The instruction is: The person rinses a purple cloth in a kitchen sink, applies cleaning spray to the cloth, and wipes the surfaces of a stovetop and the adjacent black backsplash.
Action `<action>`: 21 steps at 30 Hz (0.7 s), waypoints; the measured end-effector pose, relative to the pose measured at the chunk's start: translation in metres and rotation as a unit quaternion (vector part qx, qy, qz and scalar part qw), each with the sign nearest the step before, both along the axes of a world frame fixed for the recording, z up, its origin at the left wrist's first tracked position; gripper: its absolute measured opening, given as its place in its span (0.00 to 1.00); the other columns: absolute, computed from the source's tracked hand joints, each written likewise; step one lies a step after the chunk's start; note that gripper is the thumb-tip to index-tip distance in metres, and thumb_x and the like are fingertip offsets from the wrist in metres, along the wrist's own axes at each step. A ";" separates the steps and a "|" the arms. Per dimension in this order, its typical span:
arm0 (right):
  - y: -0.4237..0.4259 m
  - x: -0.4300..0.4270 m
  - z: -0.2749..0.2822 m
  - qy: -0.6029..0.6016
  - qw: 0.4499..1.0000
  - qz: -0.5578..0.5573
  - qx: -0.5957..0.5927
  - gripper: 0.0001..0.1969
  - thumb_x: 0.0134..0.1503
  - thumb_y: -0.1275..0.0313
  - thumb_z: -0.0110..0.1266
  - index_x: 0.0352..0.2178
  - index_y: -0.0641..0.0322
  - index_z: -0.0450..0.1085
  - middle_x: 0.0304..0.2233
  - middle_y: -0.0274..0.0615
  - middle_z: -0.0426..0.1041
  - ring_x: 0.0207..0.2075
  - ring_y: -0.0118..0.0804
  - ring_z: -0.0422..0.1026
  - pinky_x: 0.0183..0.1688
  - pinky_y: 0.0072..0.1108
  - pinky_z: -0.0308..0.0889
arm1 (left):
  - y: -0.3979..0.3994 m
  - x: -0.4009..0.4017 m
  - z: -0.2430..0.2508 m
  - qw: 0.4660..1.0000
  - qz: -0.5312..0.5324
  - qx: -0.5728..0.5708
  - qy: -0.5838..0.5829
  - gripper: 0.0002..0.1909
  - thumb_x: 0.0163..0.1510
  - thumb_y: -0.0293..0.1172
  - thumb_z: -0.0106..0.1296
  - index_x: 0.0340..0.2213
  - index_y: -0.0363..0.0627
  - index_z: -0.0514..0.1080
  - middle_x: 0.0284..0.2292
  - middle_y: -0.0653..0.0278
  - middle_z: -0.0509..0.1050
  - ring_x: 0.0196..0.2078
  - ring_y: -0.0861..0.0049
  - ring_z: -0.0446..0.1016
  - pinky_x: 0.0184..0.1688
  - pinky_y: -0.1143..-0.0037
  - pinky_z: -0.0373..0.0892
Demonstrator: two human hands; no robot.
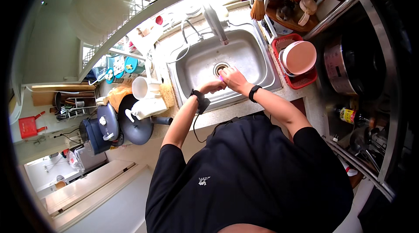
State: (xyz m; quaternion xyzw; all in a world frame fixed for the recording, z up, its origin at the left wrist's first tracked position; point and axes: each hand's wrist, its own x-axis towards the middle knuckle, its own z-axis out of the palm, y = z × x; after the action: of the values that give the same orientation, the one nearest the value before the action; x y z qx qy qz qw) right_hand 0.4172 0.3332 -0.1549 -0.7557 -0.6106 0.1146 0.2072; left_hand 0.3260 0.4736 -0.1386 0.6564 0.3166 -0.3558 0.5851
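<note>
Both hands meet over the near part of a stainless steel sink [196, 69]. A small purple thing [221, 78] shows between them, mostly hidden by fingers, so its kind cannot be told. My left hand [212, 86] has its fingers curled around the lower side of this thing. From the right, my right hand [233, 78] closes on it with bent fingers. Just beyond the hands is the round drain [221, 67], partly covered by the right fingers. A metal faucet [216, 25] reaches over the basin from the far side, and no water is seen running.
Right of the sink, a red plastic basket [299, 83] holds a pink bowl [299, 56]. To the left stand a white pump bottle [149, 108], a white cup [140, 88] and a dark pan [136, 131]. A dish rack [108, 38] hangs above at upper left.
</note>
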 end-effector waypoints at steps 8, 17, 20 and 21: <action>0.017 0.009 -0.027 0.087 0.988 -0.020 -0.124 0.08 0.40 0.68 0.54 0.17 0.62 0.73 0.21 0.54 0.73 0.27 0.51 0.75 0.31 0.35 0.70 | -0.016 0.007 -0.021 0.839 -0.216 0.476 -0.150 0.11 0.40 0.36 0.50 0.19 0.40 0.75 0.22 0.45 0.74 0.26 0.52 0.74 0.30 0.63 0.71; 0.010 0.024 -0.057 0.390 0.901 -0.073 -0.178 0.12 0.38 0.68 0.57 0.25 0.63 0.74 0.25 0.53 0.74 0.30 0.49 0.74 0.34 0.32 0.67 | -0.012 0.021 -0.031 0.694 -0.377 0.533 -0.303 0.04 0.45 0.30 0.49 0.22 0.43 0.70 0.19 0.55 0.73 0.23 0.64 0.75 0.24 0.68 0.69; -0.004 0.043 -0.065 0.529 0.841 -0.033 -0.107 0.16 0.38 0.74 0.57 0.33 0.63 0.71 0.23 0.43 0.73 0.24 0.35 0.71 0.27 0.26 0.66 | -0.020 0.024 -0.015 0.751 -0.281 0.505 -0.320 0.13 0.44 0.28 0.52 0.34 0.43 0.65 0.29 0.53 0.71 0.31 0.58 0.74 0.31 0.66 0.70; -0.007 0.050 -0.065 0.573 0.805 -0.089 -0.124 0.22 0.37 0.79 0.56 0.39 0.64 0.65 0.22 0.37 0.69 0.22 0.29 0.68 0.25 0.22 0.65 | -0.023 0.024 -0.003 0.798 -0.219 0.459 -0.323 0.17 0.43 0.28 0.53 0.37 0.43 0.64 0.32 0.52 0.71 0.34 0.55 0.73 0.33 0.64 0.70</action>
State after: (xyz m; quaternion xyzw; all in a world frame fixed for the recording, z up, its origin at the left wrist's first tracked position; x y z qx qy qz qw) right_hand 0.4672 0.3265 -0.2198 -0.6228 -0.2916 0.5827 0.4331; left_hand 0.3501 0.4511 -0.1412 0.9767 0.0834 -0.0542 0.1900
